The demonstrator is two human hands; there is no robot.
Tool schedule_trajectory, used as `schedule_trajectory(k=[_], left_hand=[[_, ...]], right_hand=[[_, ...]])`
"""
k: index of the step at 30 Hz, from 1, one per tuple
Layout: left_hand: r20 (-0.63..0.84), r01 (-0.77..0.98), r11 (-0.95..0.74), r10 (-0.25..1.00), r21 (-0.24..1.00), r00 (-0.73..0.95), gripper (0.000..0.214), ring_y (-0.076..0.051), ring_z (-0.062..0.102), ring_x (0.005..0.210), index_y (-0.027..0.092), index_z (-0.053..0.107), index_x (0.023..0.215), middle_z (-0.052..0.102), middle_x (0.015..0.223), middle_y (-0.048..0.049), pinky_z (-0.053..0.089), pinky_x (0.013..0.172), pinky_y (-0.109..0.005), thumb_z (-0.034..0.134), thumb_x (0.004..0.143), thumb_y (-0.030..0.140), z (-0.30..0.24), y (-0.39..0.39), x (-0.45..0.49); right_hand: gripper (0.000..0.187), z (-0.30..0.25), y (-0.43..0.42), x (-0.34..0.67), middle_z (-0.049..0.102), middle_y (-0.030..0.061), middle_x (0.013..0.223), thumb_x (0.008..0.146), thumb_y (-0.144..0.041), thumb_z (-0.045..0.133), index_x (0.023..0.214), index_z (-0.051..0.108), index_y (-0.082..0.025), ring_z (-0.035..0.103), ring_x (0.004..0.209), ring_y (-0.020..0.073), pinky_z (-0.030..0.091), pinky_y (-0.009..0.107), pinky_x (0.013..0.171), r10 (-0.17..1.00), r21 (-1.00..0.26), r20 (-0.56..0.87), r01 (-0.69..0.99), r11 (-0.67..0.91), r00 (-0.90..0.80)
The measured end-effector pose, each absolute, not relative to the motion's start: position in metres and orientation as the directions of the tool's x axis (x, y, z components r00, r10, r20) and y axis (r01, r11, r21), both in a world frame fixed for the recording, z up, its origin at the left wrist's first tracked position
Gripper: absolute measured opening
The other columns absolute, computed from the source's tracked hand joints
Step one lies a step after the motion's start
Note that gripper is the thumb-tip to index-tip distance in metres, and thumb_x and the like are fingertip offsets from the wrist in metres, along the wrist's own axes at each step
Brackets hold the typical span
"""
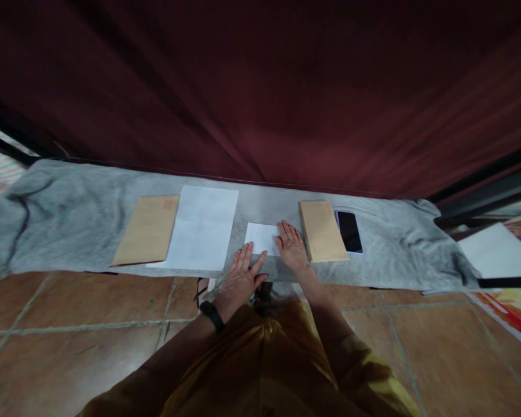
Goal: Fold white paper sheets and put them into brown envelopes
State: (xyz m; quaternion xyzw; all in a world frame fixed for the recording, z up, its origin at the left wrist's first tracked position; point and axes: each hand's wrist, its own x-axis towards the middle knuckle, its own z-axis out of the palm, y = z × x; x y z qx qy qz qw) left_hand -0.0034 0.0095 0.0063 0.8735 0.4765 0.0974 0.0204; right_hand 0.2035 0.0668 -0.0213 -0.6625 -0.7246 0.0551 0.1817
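A small white piece of paper (264,236), perhaps folded, lies flat in front of me on the grey cloth. My left hand (242,272) rests at its lower left corner, fingers stretched out and thumb apart. Over the paper's right edge lies my right hand (292,246), flat with its fingers extended. Neither hand grips anything. Left of them are large white sheets (205,229), partly beside a brown envelope (150,229). Close to my right hand is a stack of smaller brown envelopes (323,231).
A dark-screened phone (349,231) touches the right side of the smaller envelopes. The narrow table under grey cloth (395,243) ends at a dark red curtain (260,116). White paper (499,252) sits at the far right, above the tiled floor (91,347).
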Motion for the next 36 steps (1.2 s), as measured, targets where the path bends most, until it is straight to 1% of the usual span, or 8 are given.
schedule_trajectory(k=[10,14,18,23,26,30,33,36], left_hand=[[0.182,0.825,-0.551,0.830,0.121,0.528,0.068,-0.037,0.026,0.153,0.022,0.039,0.156,0.023,0.167,-0.0202,0.033,0.121,-0.054,0.060,0.095,0.044,0.000,0.010,-0.005],[0.202,0.818,-0.563,0.820,0.119,0.536,0.071,-0.038,0.025,0.153,0.021,0.039,0.157,0.022,0.167,-0.0219,0.033,0.121,-0.054,0.061,0.094,0.046,-0.004,0.011,-0.007],[0.217,0.793,-0.598,0.794,0.115,0.568,0.070,-0.038,0.027,0.153,0.020,0.039,0.156,0.024,0.166,-0.0223,0.033,0.121,-0.055,0.062,0.094,0.045,-0.009,0.012,-0.013],[0.236,0.774,-0.619,0.779,0.136,0.582,0.065,-0.034,0.026,0.153,0.022,0.038,0.157,0.023,0.167,-0.0191,0.033,0.121,-0.054,0.055,0.098,0.043,-0.008,0.012,-0.019],[0.231,0.767,-0.622,0.778,0.154,0.584,0.061,-0.034,0.027,0.153,0.021,0.040,0.156,0.026,0.166,-0.0187,0.035,0.120,-0.054,0.052,0.100,0.041,-0.007,0.011,-0.020],[0.242,0.774,-0.605,0.792,0.188,0.560,0.062,-0.033,0.024,0.155,0.015,0.038,0.156,0.028,0.166,-0.0198,0.037,0.119,-0.053,0.049,0.101,0.042,-0.003,0.012,-0.019],[0.250,0.792,-0.576,0.812,0.202,0.527,0.064,-0.033,0.021,0.156,0.012,0.033,0.157,0.027,0.166,-0.0196,0.036,0.120,-0.053,0.045,0.102,0.042,0.004,0.013,-0.017],[0.256,0.805,-0.557,0.824,0.206,0.505,0.064,-0.033,0.022,0.155,0.010,0.031,0.158,0.028,0.166,-0.0200,0.034,0.121,-0.053,0.041,0.104,0.042,0.009,0.014,-0.014]], right_hand=[[0.048,-0.012,0.080,0.210,0.048,0.0131,0.156,0.104,-0.029,0.043,0.149,0.049,-0.015,0.041,0.144,0.0265,0.031,0.044,0.120,0.985,-0.327,0.167,0.940,0.101,-0.047],[0.043,0.003,0.085,0.211,0.059,0.0135,0.142,0.101,-0.027,0.048,0.142,0.058,-0.017,0.053,0.129,0.0264,0.040,0.039,0.113,0.996,-0.324,0.091,0.945,0.040,-0.011],[0.040,0.018,0.093,0.211,0.062,0.0140,0.133,0.096,-0.025,0.055,0.135,0.062,-0.019,0.054,0.125,0.0267,0.042,0.039,0.109,0.999,-0.312,-0.009,0.950,-0.032,0.030],[0.030,0.026,0.098,0.215,0.066,0.0147,0.125,0.087,-0.015,0.059,0.114,0.073,-0.017,0.056,0.124,0.0269,0.040,0.039,0.112,0.994,-0.477,-0.070,0.872,-0.111,0.088],[0.024,0.025,0.094,0.218,0.071,0.0121,0.118,0.087,-0.014,0.057,0.103,0.074,-0.021,0.062,0.117,0.0257,0.044,0.037,0.108,0.990,-0.565,-0.076,0.813,-0.142,0.120],[0.018,0.017,0.085,0.222,0.075,0.0063,0.092,0.091,-0.021,0.054,0.096,0.071,-0.023,0.072,0.091,0.0229,0.057,0.033,0.086,0.977,-0.732,-0.107,0.651,-0.202,0.184],[0.019,0.009,0.077,0.220,0.070,0.0028,0.077,0.093,-0.029,0.050,0.090,0.066,-0.020,0.071,0.068,0.0193,0.060,0.031,0.066,0.965,-0.863,-0.139,0.452,-0.227,0.221],[0.023,0.001,0.064,0.211,0.067,0.0008,0.073,0.092,-0.037,0.047,0.089,0.060,-0.019,0.070,0.062,0.0189,0.061,0.033,0.062,0.958,-0.952,-0.141,0.231,-0.200,0.251]])
